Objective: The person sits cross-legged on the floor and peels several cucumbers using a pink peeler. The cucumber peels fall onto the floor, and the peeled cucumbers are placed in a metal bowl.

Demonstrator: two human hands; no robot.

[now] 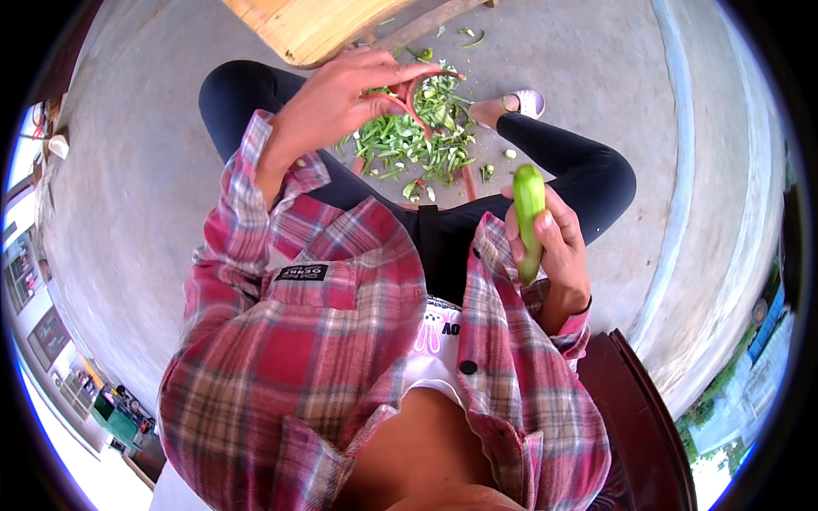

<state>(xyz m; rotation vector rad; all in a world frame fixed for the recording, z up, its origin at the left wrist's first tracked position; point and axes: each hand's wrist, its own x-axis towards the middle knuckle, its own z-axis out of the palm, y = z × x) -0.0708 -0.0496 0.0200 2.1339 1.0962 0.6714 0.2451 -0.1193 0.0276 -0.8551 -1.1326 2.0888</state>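
Observation:
At the upper left, my left hand (pixel 351 96) holds a red-handled peeler (pixel 415 105), which looks Y-shaped and is slightly blurred. My right hand (pixel 559 239) grips a long pale green vegetable (pixel 528 220), possibly a peeled gourd or cucumber, upright in the picture with the thumb along its side. The peeler and the vegetable are well apart. Beyond and below the left hand lies a heap of green and white peelings and scraps (pixel 409 144) between my legs; part of it is hidden behind the hand and peeler.
A wooden table corner (pixel 313 32) juts in at the top, close to my left hand. More scraps (pixel 475 39) lie on the concrete floor (pixel 594 76). Thin reddish bars (pixel 470 184) show under my lap. A dark red wooden chair part (pixel 629 415) stands at the lower right.

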